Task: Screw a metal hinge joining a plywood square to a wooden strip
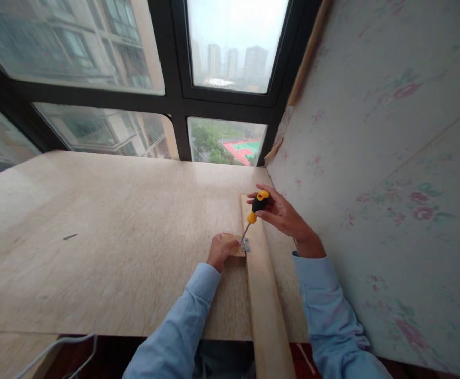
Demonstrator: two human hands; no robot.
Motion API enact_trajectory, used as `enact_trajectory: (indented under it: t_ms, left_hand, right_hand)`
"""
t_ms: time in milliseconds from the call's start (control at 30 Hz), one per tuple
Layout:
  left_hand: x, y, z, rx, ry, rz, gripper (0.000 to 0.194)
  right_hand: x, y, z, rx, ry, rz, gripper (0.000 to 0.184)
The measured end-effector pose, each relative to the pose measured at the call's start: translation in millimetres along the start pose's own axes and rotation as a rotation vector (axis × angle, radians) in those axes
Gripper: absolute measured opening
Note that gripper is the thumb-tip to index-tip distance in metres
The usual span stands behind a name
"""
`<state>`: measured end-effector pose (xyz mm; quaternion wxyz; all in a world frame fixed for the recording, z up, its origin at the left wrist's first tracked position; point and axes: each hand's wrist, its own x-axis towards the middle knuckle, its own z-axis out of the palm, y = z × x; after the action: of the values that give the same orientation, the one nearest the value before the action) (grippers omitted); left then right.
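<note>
My right hand (283, 213) is closed round the yellow-and-black handle of a screwdriver (256, 207). Its shaft slants down to a small metal hinge (245, 244). The hinge lies across the joint between a small wooden block (233, 239) and a long wooden strip (263, 284). My left hand (220, 251) rests on the block with its fingers curled over it, pressing it against the strip. Both forearms are in light blue sleeves.
A wide pale wooden tabletop (107, 237) spreads to the left, with a small dark mark (70, 237) on it. A floral-papered wall (391, 173) stands close on the right. Dark-framed windows (175, 100) run behind. A white cable (64, 345) hangs below the front edge.
</note>
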<state>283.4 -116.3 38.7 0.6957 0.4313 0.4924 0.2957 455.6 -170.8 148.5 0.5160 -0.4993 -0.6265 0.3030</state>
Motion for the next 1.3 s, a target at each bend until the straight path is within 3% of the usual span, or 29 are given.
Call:
enact_trajectory:
  t_ms: [133, 200, 367, 467, 533, 667, 733, 900, 1000, 1067, 1233, 1300]
  left_hand:
    - [-2.0, 1.4, 0.5, 0.010, -0.007, -0.001, 0.026]
    - [-2.4, 1.5, 0.5, 0.006, -0.018, -0.004, 0.025]
    - [-1.3, 0.1, -0.3, 0.015, -0.011, 0.000, 0.026]
    - [-0.5, -0.5, -0.6, 0.030, -0.013, -0.004, 0.027]
    - [-0.3, -0.6, -0.5, 0.032, -0.009, -0.009, 0.028]
    - [-0.4, -0.8, -0.3, 0.016, -0.006, -0.007, 0.029]
    - [-0.5, -1.4, -0.4, -0.001, -0.015, 0.001, 0.029]
    - [0.3, -3.4, -0.8, -0.015, -0.010, 0.007, 0.031]
    - [1.2, -3.9, -0.6, 0.000, 0.001, 0.004, 0.031]
    - [1.4, -3.8, -0.4, 0.004, 0.004, 0.000, 0.030]
    - [0.5, -2.3, 0.0, 0.003, 0.003, -0.002, 0.029]
    - [-0.1, -1.6, 0.0, 0.005, 0.002, -0.005, 0.029]
  right_hand:
    - [3.6, -4.0, 2.4, -0.352, 0.247, 0.066, 0.062]
    - [4.8, -2.7, 4.6, -0.435, 0.310, 0.095, 0.063]
    - [1.6, 0.0, 6.3, -0.102, 0.074, 0.041, 0.072]
    - [-0.8, -3.4, 4.5, 0.004, -0.006, 0.025, 0.068]
    - [-0.6, -6.4, 3.8, -0.069, 0.026, 0.041, 0.063]
    - [2.1, -9.3, 5.8, -0.448, 0.255, 0.089, 0.065]
    - [2.5, -8.3, 7.2, -0.509, 0.296, 0.108, 0.070]
    - [-3.2, -5.0, 4.6, -0.163, 0.053, 0.046, 0.085]
    - [-6.2, -8.6, 1.6, -0.015, -0.060, 0.030, 0.066]
    - [-5.8, -12.6, 1.4, -0.015, -0.068, 0.051, 0.051]
    - [-0.6, -16.5, 6.9, -0.484, 0.223, 0.111, 0.049]
    - [0.3, -14.2, 8.2, -0.558, 0.285, 0.131, 0.051]
